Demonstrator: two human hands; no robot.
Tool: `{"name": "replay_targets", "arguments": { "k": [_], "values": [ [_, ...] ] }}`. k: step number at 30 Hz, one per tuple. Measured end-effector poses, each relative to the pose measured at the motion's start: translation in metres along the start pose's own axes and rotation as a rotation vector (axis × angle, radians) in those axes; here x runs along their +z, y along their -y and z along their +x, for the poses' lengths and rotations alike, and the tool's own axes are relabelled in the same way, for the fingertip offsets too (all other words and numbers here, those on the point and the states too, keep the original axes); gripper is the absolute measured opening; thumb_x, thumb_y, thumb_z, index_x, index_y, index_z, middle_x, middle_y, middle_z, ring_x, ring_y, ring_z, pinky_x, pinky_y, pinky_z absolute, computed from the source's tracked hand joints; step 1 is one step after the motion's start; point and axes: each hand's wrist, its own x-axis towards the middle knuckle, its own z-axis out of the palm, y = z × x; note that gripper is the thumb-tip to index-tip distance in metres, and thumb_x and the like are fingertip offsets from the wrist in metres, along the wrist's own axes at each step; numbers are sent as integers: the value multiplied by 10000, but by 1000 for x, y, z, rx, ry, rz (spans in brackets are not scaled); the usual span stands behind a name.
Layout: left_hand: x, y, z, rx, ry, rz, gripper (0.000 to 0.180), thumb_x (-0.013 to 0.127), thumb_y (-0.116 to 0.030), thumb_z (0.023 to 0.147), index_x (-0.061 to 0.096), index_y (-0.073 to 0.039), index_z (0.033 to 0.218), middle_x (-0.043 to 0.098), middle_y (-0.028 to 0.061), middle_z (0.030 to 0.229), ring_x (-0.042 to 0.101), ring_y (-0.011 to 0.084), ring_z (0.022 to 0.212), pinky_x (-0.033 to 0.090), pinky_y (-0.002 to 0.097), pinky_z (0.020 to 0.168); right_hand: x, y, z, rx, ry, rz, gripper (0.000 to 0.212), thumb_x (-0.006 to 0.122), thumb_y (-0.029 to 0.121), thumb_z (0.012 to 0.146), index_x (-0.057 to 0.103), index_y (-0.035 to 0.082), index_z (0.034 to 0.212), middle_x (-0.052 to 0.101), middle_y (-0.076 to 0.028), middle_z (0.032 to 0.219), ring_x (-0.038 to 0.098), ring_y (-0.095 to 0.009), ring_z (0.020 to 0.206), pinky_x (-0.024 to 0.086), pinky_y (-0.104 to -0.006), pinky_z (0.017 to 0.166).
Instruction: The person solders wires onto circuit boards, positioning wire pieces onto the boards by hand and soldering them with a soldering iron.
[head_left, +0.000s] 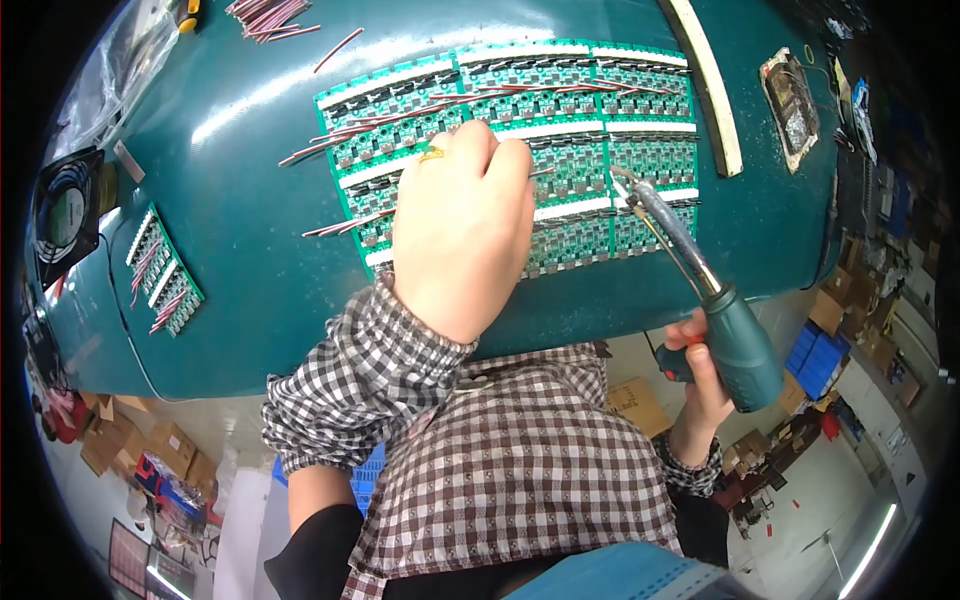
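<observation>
So the circuit boards (650,152) sit flat in one big green sheet on the dark green table (260,250), right in front of the person; thin wires (512,88) run across them, mostly red and white, with some ends poking out past the left edge; white strips (650,127) cross the sheet in rows.

Left hand (462,215) is over the middle-left of the boards, back of the hand up and fingers curled down; the fingertips are hidden, so can't tell if they're pinched on a wire or apart, though a short wire end does show just right of the knuckles.

Right hand (700,375) is wrapped around the green handle of a soldering iron (745,345), out past the table's near edge; its metal barrel slants up and left, tip over the right part of the boards; can't tell if it's touching.

Also around: a smaller board (166,268) with wires off to the left, a black fan (68,217) beyond it, a wire pile (268,14) at the far side; a pale bar (708,90) lies just right of the sheet.
</observation>
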Motion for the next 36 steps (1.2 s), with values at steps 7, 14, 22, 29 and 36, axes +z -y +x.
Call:
{"name": "replay_targets", "arguments": {
  "k": [7, 14, 22, 29, 36],
  "values": [
    [6, -5, 6, -35, -5, -94, 111, 613, -27, 702, 505, -36, 724, 492, 117, 717, 522, 291, 650, 421, 367, 589, -2, -6, 5, -43, 96, -231, 382, 767, 173, 726, 583, -33, 989, 630, -96, 803, 645, -173, 705, 533, -281, 646],
    [10, -1, 3, -72, 4, -79, 114, 627, -49, 690, 515, -46, 714, 489, 107, 682, 525, 281, 628, 400, 369, 567, 4, -2, 8, -200, 169, -611, 414, 791, 267, 675, 626, -7, 940, 626, -92, 831, 598, -236, 735, 491, -318, 666],
    [12, -3, 4, -121, 18, -104, 154, 661, -21, 667, 533, -71, 736, 530, 46, 695, 539, 215, 624, 385, 340, 540, 9, -2, 9, -232, 155, -620, 441, 817, 229, 637, 625, -17, 949, 630, -91, 847, 600, -226, 727, 495, -309, 655],
    [13, -3, 4, -125, 11, -112, 153, 663, -28, 669, 534, -77, 735, 531, 43, 698, 536, 221, 628, 384, 342, 543, 12, 3, 14, -353, 208, -754, 441, 828, 218, 609, 634, -2, 938, 637, -83, 835, 608, -214, 723, 508, -297, 648],
    [13, -4, 4, -127, 9, -85, 152, 664, -49, 675, 535, -85, 747, 536, 42, 716, 535, 236, 678, 372, 355, 581, 13, 4, 16, -399, 236, -790, 433, 829, 205, 610, 633, 3, 939, 639, -82, 846, 611, -214, 733, 511, -294, 650]
  ]
}}
